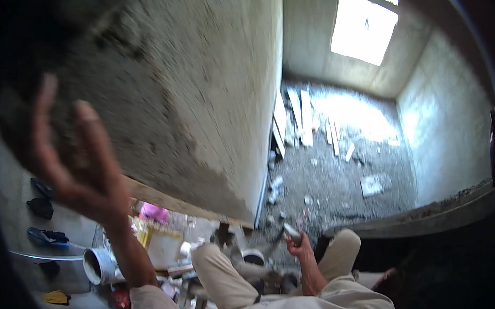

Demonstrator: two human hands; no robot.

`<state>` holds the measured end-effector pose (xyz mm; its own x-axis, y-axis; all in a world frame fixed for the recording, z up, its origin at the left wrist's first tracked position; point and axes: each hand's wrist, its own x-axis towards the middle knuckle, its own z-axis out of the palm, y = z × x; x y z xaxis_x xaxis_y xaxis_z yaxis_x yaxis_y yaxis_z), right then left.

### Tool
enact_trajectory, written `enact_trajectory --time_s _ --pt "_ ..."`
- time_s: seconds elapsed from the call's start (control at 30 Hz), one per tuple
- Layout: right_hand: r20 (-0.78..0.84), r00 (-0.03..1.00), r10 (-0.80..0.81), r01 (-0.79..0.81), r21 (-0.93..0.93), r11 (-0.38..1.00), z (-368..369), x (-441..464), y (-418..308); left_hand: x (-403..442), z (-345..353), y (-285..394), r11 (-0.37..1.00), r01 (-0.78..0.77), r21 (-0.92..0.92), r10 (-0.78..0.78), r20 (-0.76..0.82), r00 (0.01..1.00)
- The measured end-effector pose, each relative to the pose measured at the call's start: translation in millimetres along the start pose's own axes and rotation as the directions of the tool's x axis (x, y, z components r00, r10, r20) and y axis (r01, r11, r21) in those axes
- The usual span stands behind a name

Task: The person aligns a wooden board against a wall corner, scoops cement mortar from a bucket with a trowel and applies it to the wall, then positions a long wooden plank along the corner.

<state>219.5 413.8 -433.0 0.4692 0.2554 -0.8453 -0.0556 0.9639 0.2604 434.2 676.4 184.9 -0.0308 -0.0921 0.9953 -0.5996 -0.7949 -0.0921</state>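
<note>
My left hand [87, 176] is raised at the left, its fingers stretched out and apart with nothing in them. It is in front of a plastered wall surface [218, 101]; whether the fingertips touch it I cannot tell. Darker, rougher wet-looking plaster [149, 141] covers the part nearest this hand, with a smoother, lighter area beyond. Low in the middle, by my knee, my right hand [301, 249] is closed round a small pale grey tool [291, 232]. The tool's exact kind is too blurred to make out.
A wooden board [178, 202] runs along the plastered surface's lower edge. Below are a white bucket [96, 266], a pink bag-like thing [153, 213] and clutter. Wooden planks [306, 117] and rubble lie on the rough floor [335, 178]. A low ledge [424, 216] stands at right.
</note>
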Motion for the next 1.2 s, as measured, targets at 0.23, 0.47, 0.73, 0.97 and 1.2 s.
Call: enact_trajectory --time_s 0.23,0.47,0.73,0.97,1.2 --pt "-0.034 0.982 0.187 -0.185 0.061 0.981 34 -22 -7 3 -8 3 0.999 -0.004 0.049 0.0 0.08 0.997" --pt "-0.062 0.979 0.192 -0.191 0.032 0.981 66 -68 15 -4 -13 1 0.992 0.09 -0.091 -0.067 0.222 0.973" --pt "-0.122 0.974 0.191 -0.172 0.151 0.973 149 -251 92 -39 -16 -7 0.956 0.248 -0.157 -0.182 0.346 0.92" --pt "0.045 0.995 0.088 -0.096 0.205 0.974 154 -389 135 -16 -23 3 0.728 0.664 0.173 -0.548 0.728 0.412" --pt "0.239 0.962 -0.135 0.007 0.469 0.883 193 -519 191 40 -45 33 0.956 0.15 0.253 -0.292 0.745 0.6"
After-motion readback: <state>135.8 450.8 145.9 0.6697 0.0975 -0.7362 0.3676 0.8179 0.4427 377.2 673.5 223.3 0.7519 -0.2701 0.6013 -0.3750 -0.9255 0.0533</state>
